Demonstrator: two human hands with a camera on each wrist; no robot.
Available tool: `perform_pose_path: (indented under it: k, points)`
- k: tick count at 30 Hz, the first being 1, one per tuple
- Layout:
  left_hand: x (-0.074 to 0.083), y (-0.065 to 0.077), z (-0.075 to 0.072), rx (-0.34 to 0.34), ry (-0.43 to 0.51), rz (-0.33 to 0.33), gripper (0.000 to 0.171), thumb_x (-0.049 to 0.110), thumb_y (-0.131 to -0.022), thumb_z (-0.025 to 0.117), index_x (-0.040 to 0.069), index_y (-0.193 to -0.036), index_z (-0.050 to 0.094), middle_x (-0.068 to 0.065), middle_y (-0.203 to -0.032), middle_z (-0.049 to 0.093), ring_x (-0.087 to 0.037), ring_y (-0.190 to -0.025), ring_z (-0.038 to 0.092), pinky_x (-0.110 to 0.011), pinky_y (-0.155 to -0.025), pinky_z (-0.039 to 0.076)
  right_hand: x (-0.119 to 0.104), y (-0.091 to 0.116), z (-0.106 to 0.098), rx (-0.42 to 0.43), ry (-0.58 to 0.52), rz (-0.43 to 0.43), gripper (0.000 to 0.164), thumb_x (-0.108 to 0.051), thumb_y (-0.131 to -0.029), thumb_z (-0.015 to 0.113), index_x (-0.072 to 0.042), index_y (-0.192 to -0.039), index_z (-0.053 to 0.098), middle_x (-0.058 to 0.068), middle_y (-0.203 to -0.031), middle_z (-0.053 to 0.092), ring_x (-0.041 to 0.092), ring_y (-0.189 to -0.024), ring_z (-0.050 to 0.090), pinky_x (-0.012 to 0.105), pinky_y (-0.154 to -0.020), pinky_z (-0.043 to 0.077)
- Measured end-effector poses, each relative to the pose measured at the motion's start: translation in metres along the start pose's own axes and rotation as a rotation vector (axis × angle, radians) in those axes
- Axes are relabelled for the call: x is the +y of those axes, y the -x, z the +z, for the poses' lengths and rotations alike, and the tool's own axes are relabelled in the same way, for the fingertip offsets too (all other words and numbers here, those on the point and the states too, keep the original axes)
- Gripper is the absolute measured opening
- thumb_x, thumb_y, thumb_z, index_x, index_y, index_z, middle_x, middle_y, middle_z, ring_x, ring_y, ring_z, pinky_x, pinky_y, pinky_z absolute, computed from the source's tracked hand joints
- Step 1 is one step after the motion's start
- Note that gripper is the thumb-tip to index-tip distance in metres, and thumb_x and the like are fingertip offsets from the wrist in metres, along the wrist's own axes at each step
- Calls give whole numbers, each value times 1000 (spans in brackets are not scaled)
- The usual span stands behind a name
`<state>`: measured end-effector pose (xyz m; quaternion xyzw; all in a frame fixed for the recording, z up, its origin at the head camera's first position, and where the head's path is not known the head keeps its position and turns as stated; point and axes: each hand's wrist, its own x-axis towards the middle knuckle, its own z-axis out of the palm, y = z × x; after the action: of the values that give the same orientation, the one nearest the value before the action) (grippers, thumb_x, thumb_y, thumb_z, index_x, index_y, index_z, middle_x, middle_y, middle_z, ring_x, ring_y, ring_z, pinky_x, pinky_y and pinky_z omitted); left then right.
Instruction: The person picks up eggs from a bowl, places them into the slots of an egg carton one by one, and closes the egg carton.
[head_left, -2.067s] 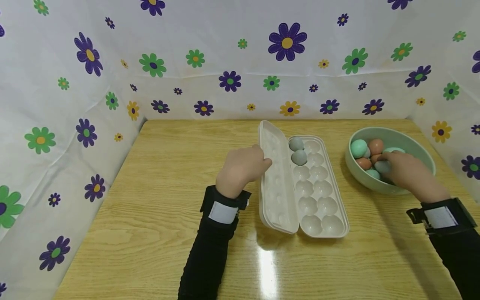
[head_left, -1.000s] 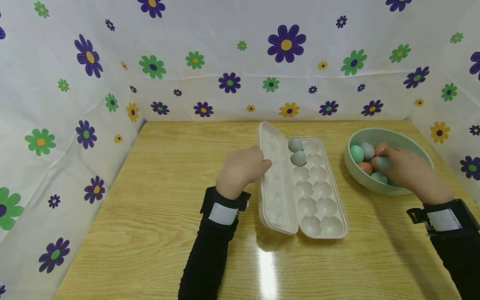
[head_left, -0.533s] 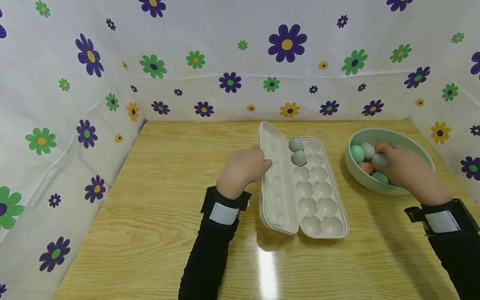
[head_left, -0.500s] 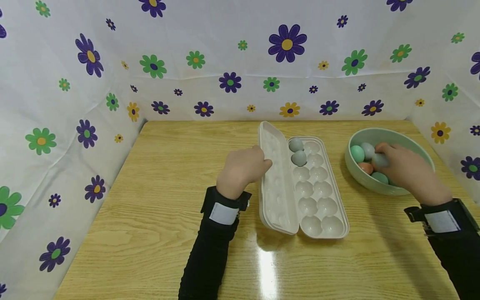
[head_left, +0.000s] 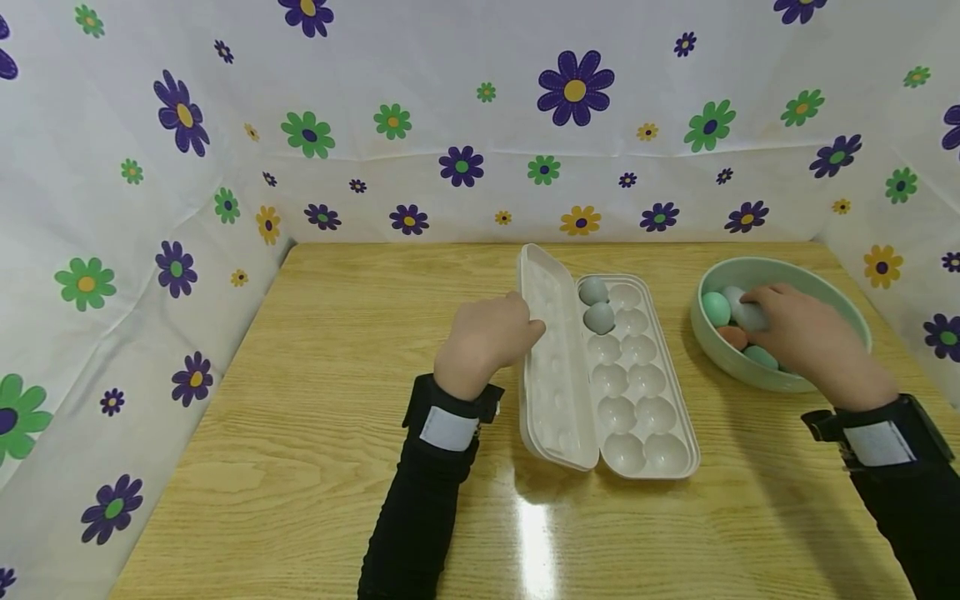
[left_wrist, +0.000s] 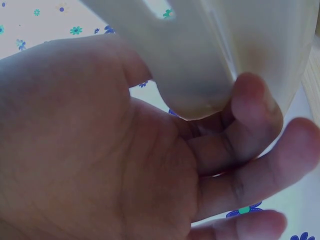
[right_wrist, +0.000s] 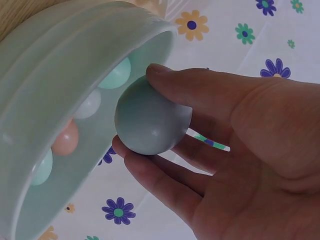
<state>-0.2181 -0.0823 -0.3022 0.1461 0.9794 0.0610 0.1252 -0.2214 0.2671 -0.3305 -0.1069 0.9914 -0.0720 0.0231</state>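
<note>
My right hand (head_left: 810,337) pinches a grey-blue egg (right_wrist: 152,117) between thumb and fingertips, over the pale green bowl (right_wrist: 60,55). Inside the bowl lie a mint egg (head_left: 716,308), a brown egg (head_left: 732,337) and a teal egg (head_left: 761,357); the hand hides part of the inside. To the left stands a white egg carton (head_left: 678,417), its lid (head_left: 557,375) raised. Two grey eggs (head_left: 599,317) sit in the far end of its left row. My left hand (head_left: 487,337) grips the lid's outer edge, fingers curled round it in the left wrist view.
A wooden table (head_left: 322,417) carries the carton in the middle and the bowl at the right. White cloth (head_left: 337,58) printed with flowers hangs behind and along both sides. Light glares on the table just in front of the carton.
Over the last two seconds the right hand has shifted among the eggs, and the grey-blue egg has come up slightly to the left in its fingers. The left hand has kept its place on the lid.
</note>
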Motion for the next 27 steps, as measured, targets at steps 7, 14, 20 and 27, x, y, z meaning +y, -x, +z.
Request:
perform_pose_path:
  k: [7,14,20,27]
  points:
    - [0,1,-1,4,15,-8,38,38,-97,36,6,-100,55,-3,-70,50,-17,-61,52,-30,-54,38,-6,-2,-1,1,-8,6,51,-24,-85,64,7,-121,47,29,-112,49,40,-96,50,57,-79,43]
    - [-1,-1,0,-4,8,0,38,38,-97,35,7,-98,57,-3,-71,50,-16,-62,52,-30,-55,38,-15,-2,-1,8,-25,15,51,-25,-84,66,5,-121,48,28,-113,50,40,-99,50,58,-82,42]
    - [-1,0,-1,-6,13,-3,39,39,-97,35,7,-99,57,-3,-72,51,-16,-63,52,-30,-55,39,-21,-3,-2,24,-7,-5,48,-19,-83,67,5,-119,48,29,-113,50,42,-101,50,58,-83,43]
    - [-1,0,-1,-10,13,-10,41,39,-97,35,5,-106,56,-3,-74,52,-17,-64,52,-30,-56,39,-28,-5,-2,12,4,-51,46,-14,-82,66,5,-121,48,28,-113,51,40,-102,50,56,-82,44]
